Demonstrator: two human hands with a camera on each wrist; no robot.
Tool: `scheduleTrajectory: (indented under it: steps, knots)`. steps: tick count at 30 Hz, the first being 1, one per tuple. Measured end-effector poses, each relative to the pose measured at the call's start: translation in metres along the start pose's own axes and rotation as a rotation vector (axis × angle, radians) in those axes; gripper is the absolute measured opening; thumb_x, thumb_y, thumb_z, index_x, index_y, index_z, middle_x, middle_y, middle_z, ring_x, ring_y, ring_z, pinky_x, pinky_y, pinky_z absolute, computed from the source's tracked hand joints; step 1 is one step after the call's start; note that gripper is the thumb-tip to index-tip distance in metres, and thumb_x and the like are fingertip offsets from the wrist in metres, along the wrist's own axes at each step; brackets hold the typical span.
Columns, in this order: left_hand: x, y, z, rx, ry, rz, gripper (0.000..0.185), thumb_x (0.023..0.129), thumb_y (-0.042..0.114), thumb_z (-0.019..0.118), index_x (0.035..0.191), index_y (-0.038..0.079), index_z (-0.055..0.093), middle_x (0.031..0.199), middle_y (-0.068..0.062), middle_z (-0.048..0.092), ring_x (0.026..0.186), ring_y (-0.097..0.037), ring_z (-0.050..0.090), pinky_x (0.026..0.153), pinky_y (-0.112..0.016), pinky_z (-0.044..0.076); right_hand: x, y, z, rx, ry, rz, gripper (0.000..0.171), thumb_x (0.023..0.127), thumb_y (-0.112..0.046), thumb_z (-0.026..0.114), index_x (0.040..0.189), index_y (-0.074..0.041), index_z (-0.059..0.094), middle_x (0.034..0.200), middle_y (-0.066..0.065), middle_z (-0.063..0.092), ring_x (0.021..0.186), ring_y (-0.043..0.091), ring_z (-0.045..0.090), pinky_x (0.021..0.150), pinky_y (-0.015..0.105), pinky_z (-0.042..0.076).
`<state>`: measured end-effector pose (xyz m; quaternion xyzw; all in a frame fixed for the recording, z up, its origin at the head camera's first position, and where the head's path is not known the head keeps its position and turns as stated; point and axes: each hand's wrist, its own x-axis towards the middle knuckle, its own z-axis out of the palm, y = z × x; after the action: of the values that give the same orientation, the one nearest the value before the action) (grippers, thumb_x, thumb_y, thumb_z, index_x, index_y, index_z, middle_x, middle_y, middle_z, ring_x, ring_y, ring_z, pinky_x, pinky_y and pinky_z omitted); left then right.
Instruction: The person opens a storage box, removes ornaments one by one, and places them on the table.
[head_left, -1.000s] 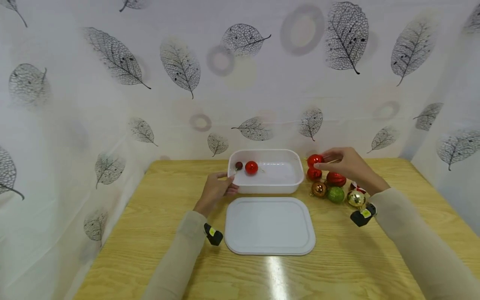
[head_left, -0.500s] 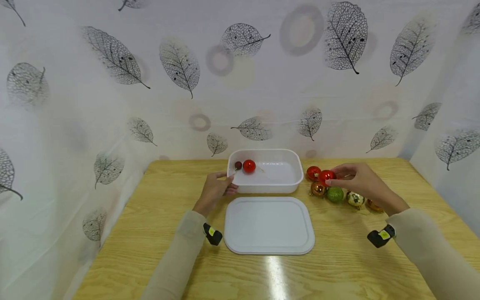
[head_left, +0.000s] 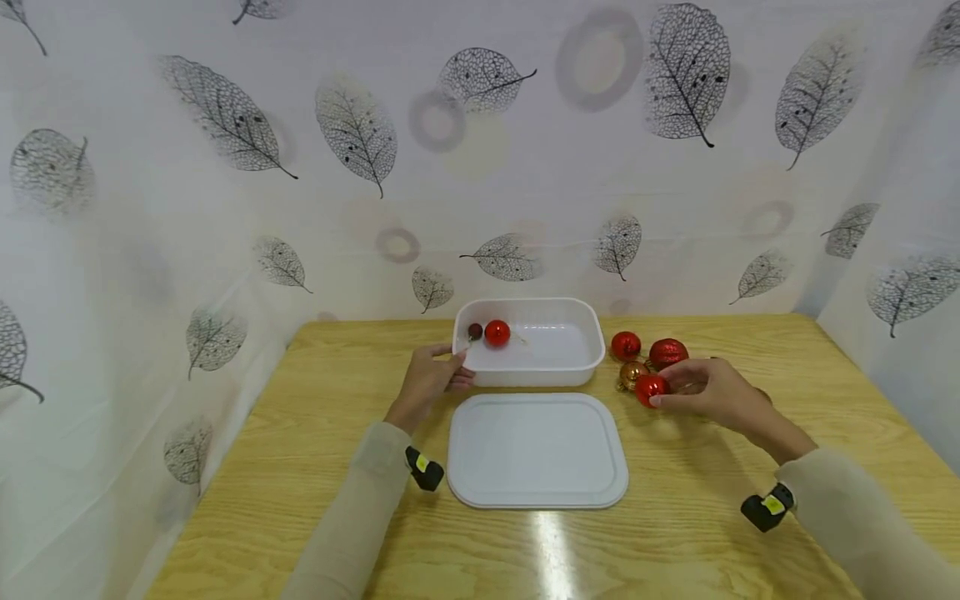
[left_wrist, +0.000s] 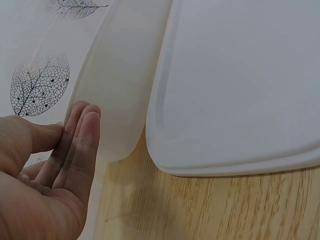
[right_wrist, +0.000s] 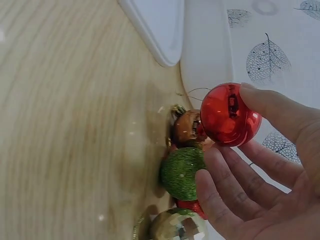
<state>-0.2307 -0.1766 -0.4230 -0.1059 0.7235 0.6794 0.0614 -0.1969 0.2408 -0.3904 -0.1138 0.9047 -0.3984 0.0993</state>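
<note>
Since the earlier frame, the right hand (head_left: 712, 392) has come nearer with a shiny red ball (head_left: 649, 388) pinched in its fingertips (right_wrist: 260, 102).

Now this ball is held just above the worktop (head_left: 300, 467), at about 4 o'clock from the white tub (head_left: 577, 367) and at 2 o'clock from the flat white lid (head_left: 537, 450). Beside it lie a copper ball (head_left: 632, 372), a green glitter ball (right_wrist: 182, 172) and a gold ball (right_wrist: 177, 226); two more red balls (head_left: 626, 344) lie behind. The left hand (head_left: 429, 379) rests with straight, relaxed fingers (left_wrist: 82, 145) against the tub's left wall and grips nothing. Inside the tub lies one red ball (head_left: 497, 332).
</note>
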Motion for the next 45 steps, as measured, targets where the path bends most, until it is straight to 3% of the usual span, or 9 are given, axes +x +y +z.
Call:
scheduleTrajectory:
  steps: [10,22,36,45]
  knots:
    - [0.0,0.0,0.0,-0.014,0.002,0.012,0.035,0.102,0.009,0.061,0.132,-0.009,0.059,0.078,-0.015,0.072,0.064,-0.017,0.072,0.063,-0.027,0.064,-0.005,0.013,0.014,-0.03,0.004,-0.027,0.052,0.084,-0.03,0.085,0.12,0.004,0.069,0.104,0.01,0.071,0.088,0.02,0.068,0.069,0.027,0.058]
    - [0.0,0.0,-0.001,-0.011,-0.003,0.002,0.035,0.103,0.009,0.06,0.133,-0.008,0.058,0.078,-0.015,0.072,0.064,-0.016,0.071,0.063,-0.027,0.064,-0.007,0.019,0.022,-0.027,-0.015,0.007,0.053,0.082,-0.031,0.087,0.119,0.004,0.069,0.108,0.013,0.072,0.095,0.025,0.071,0.078,0.033,0.062]
    - [0.001,-0.001,-0.001,0.004,-0.007,0.001,0.035,0.103,0.01,0.06,0.133,-0.008,0.058,0.08,-0.015,0.073,0.066,-0.017,0.072,0.067,-0.029,0.065,-0.008,0.022,0.022,-0.018,-0.026,-0.023,0.053,0.084,-0.029,0.086,0.12,0.006,0.068,0.109,0.014,0.072,0.096,0.026,0.071,0.077,0.028,0.06]
    - [0.0,0.0,-0.001,0.004,-0.01,0.002,0.036,0.103,0.01,0.06,0.133,-0.008,0.058,0.08,-0.015,0.073,0.066,-0.017,0.072,0.067,-0.029,0.065,-0.008,0.015,0.011,-0.037,-0.005,-0.043,0.05,0.085,-0.027,0.085,0.119,0.006,0.068,0.107,0.015,0.072,0.089,0.021,0.068,0.07,0.026,0.059]
